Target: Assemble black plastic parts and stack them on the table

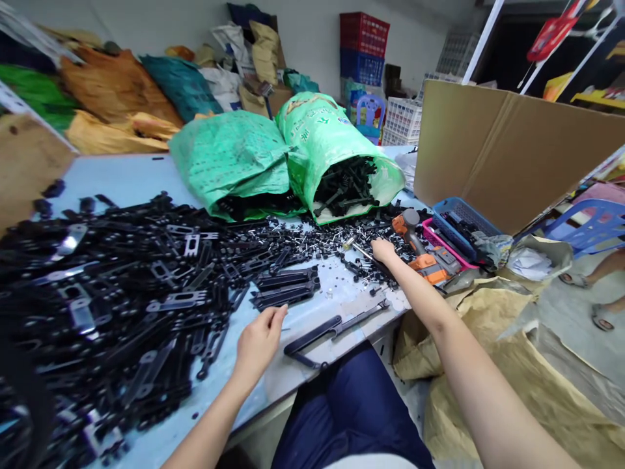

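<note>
Table (131, 179) covered at left by black part pile (112, 293); bare strip left near front edge. Assembled bracket (332, 329) laid near that edge. Left hand (258, 342) loosely curled, empty, beside bracket. Right hand (383, 249) closed over small screws (361, 238), near drill (422, 251).

Bench (127, 179) surface pale blue; the parts heap (112, 293) on it black with some silver-grey pieces. Two sacks (234, 156) green with dark printed lettering. Drill (422, 251) orange and black; small crate (463, 218) blue, tray (442, 244) pink.
</note>
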Demonstrator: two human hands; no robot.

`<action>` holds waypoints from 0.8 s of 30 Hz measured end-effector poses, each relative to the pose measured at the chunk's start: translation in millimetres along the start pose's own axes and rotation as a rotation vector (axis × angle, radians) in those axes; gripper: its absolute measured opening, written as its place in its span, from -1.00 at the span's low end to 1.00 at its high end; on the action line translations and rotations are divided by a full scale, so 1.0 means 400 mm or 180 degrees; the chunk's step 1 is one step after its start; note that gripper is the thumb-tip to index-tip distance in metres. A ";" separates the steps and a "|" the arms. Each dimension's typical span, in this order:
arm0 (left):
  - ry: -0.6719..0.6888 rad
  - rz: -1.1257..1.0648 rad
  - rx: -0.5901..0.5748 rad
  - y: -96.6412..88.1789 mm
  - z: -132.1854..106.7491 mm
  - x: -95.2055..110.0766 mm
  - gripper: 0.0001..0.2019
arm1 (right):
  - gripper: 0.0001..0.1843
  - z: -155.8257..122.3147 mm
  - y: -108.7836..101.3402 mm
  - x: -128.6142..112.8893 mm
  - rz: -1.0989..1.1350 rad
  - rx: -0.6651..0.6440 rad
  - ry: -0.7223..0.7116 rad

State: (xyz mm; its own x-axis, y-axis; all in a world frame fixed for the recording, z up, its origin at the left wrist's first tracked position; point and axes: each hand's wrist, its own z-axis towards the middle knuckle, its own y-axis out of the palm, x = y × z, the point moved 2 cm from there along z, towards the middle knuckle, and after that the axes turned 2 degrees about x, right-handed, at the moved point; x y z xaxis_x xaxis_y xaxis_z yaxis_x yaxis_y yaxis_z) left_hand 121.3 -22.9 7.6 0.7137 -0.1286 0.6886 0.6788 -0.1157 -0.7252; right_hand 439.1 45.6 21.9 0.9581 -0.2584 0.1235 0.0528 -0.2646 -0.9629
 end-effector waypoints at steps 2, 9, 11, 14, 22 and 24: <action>-0.0224 -0.0422 -0.0115 0.003 -0.017 -0.018 -0.48 | -0.63 0.002 -0.007 -0.008 -0.0039 -0.0032 -0.0007; -0.0517 -0.0449 -0.0593 0.032 -0.059 -0.027 -0.45 | -0.71 -0.018 -0.022 -0.021 -0.0085 0.0042 -0.0035; -0.0473 -0.0270 -0.0700 0.032 -0.064 -0.026 -0.50 | -0.74 -0.030 -0.023 -0.016 -0.0052 0.0075 -0.0059; -0.0439 0.0056 -0.0734 0.031 -0.072 -0.027 -0.55 | -0.76 -0.045 -0.020 -0.011 0.0014 0.0167 -0.0013; -0.0495 -0.0290 -0.0019 0.023 -0.083 -0.047 -0.53 | -0.71 -0.039 0.000 -0.020 0.0210 0.0225 0.0318; -0.0694 -0.0639 0.0165 0.023 -0.075 -0.059 -0.54 | -0.67 -0.024 0.004 -0.018 0.0218 0.0254 0.0318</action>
State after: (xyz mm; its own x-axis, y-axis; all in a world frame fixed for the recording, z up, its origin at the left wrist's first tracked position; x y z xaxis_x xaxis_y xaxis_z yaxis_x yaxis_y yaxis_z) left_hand 105.4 -50.6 -15.4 0.5807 0.1070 0.8071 0.8141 -0.0665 -0.5769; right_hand 429.7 38.2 21.7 0.9277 -0.3655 0.0764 0.0144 -0.1694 -0.9854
